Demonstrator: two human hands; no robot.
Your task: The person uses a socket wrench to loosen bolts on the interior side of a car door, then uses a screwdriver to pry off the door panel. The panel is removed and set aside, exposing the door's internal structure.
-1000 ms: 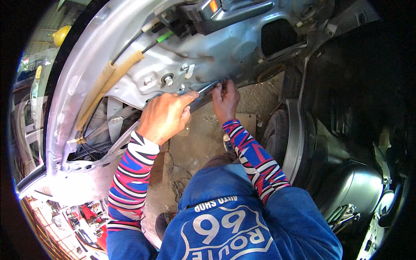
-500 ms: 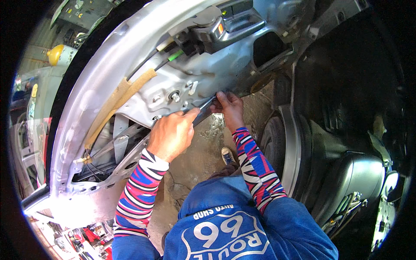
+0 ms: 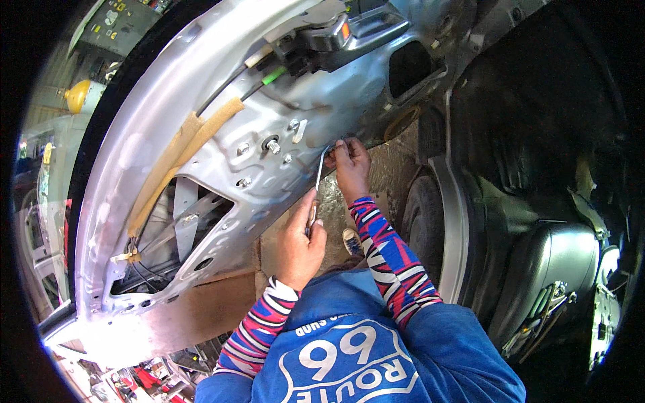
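Observation:
A slim metal-shafted tool [image 3: 321,173] that looks like a screwdriver, its tip seeming bent, is held by its handle in my left hand [image 3: 300,247]. The fingers are closed round the handle, and the shaft points up toward the lower edge of a bare silver car door [image 3: 222,161]. My right hand [image 3: 353,169] is at that edge beside the tool's tip, thumb and fingers pinched together. Whatever sits between those fingertips is too small and shaded to make out.
Above my hands, the door carries a dark inner handle [image 3: 366,43] and foam-wrapped cables [image 3: 181,151]. An opening with metal arms [image 3: 191,221] lies left. A tyre [image 3: 423,218] and black car seat [image 3: 547,282] are at right. My shoe [image 3: 351,240] shows below.
My left hand has dropped down and right, away from the door panel, so the tool now stands steeper. My right hand has shifted slightly left, staying by the door's edge.

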